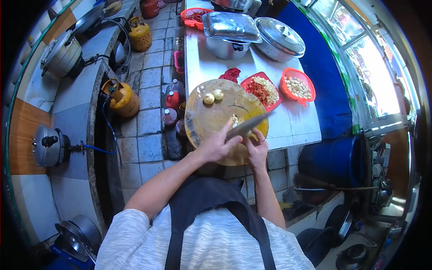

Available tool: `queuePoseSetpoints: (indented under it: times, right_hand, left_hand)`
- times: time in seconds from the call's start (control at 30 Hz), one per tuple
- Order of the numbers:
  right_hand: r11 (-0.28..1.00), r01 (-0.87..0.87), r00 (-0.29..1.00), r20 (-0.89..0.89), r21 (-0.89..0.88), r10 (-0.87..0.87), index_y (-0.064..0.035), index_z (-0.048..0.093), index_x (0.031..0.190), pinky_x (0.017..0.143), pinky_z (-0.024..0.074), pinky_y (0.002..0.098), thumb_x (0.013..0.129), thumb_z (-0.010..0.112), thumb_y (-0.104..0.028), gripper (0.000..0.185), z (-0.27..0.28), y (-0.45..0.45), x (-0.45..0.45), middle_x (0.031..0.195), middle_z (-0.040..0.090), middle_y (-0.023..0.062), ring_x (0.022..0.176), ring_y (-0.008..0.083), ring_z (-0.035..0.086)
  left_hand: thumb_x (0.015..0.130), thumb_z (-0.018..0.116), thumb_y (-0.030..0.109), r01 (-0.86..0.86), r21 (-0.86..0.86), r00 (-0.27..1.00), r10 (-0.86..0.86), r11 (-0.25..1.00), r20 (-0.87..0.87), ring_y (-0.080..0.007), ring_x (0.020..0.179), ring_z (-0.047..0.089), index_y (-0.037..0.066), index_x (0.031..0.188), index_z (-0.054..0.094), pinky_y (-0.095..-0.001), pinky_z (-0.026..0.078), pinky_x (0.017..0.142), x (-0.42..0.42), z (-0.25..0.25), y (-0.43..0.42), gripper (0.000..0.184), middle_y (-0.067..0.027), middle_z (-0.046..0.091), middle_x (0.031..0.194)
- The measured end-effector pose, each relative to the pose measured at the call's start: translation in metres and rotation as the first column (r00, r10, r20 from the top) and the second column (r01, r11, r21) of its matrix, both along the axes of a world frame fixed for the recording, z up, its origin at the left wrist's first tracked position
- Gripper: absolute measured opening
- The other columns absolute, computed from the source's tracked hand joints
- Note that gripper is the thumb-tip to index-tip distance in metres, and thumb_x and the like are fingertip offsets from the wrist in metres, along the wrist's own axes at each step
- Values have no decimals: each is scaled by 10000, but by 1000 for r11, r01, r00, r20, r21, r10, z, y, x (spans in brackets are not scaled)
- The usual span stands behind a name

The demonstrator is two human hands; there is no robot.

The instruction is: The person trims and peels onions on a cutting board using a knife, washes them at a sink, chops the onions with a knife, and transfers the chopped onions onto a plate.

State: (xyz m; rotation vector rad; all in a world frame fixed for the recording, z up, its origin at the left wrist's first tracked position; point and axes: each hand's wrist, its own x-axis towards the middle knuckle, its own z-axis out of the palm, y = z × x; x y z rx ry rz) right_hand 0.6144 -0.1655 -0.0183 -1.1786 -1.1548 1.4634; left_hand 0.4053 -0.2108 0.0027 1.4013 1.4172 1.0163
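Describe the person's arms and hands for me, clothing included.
The left hand and right hand are gloveless; the forearms are bare. Short sleeves belong to a light, grey-patterned shirt under a dark apron with straps. The right hand seems to wear a ring.

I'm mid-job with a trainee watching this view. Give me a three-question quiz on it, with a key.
1. How many whole onions lie on the round board beyond the left hand?
2. True or false: the knife lies untouched on the red tray.
3. In the picture, the basket of pale cloves stands: A) left of the tray; B) right of the tray; C) under the board.

Key:
1. Two.
2. False; it is at the hands, over the board.
3. B.
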Motion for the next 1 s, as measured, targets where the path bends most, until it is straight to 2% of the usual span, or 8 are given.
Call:
queuePoseSetpoints:
  times: [0.13,0.33,0.47,0.67,0.83,0.9,0.97,1.0]
  right_hand:
    - [993,-46,986,-157,109,62,-6,702,1451,1006,605,322,912,867,-17,563,-24,4,6,1263,806,121,1113,242,770]
    - [993,-38,988,-145,113,54,-14,714,1436,1017,599,324,877,881,-17,584,-22,3,9,1291,805,124,1128,237,767]
    - [977,-58,997,-31,205,66,18,706,1417,1031,601,315,928,712,147,506,-13,6,9,1299,792,152,1118,238,773]
    - [990,-26,998,-58,139,34,20,705,1413,1068,585,315,944,729,130,482,-1,5,13,1337,774,149,1179,242,752]
    - [998,60,973,-224,24,-53,20,687,1423,1101,571,321,978,733,98,454,-11,4,15,1402,740,160,1222,244,734]
    - [1000,-14,937,-349,1,13,12,655,1464,1106,575,336,1006,735,62,468,-5,5,13,1434,725,154,1241,264,736]
    - [996,-93,880,-469,-13,77,5,622,1505,1111,579,351,1034,737,26,486,2,4,11,1465,711,149,1261,283,737]
    - [996,-93,880,-470,-13,76,5,622,1505,1111,579,351,1034,737,26,486,4,4,10,1465,711,149,1261,283,737]
  left_hand:
    - [1146,576,505,167,46,979,-160,985,-129,-530,997,774,-93,1689,365,-542,588,872,14,18,-1,834,-398,755,1205]
    - [1137,590,493,224,-72,962,-232,972,-145,-549,1002,765,-100,1682,369,-553,583,870,14,26,5,835,-415,747,1192]
    - [1135,593,492,196,-13,979,-196,981,-51,-540,994,771,-60,1683,407,-550,586,848,20,23,-1,799,-415,750,1178]
    - [1146,592,456,165,21,985,-164,986,-57,-527,965,778,-4,1693,431,-537,593,818,30,13,3,733,-399,765,1138]
    - [1169,570,423,82,314,992,-108,946,65,-508,934,785,46,1711,433,-514,609,805,36,-14,11,674,-358,791,1112]
    - [1177,562,413,101,-100,944,-63,990,324,-499,974,787,45,1716,426,-499,614,833,24,7,10,667,-351,789,1159]
    - [1185,553,403,204,-481,850,89,853,520,-491,1015,788,45,1722,418,-484,620,860,13,24,10,660,-344,786,1206]
    - [1185,553,403,204,-481,850,89,853,519,-491,1015,788,45,1722,418,-484,620,860,10,23,11,660,-344,786,1206]
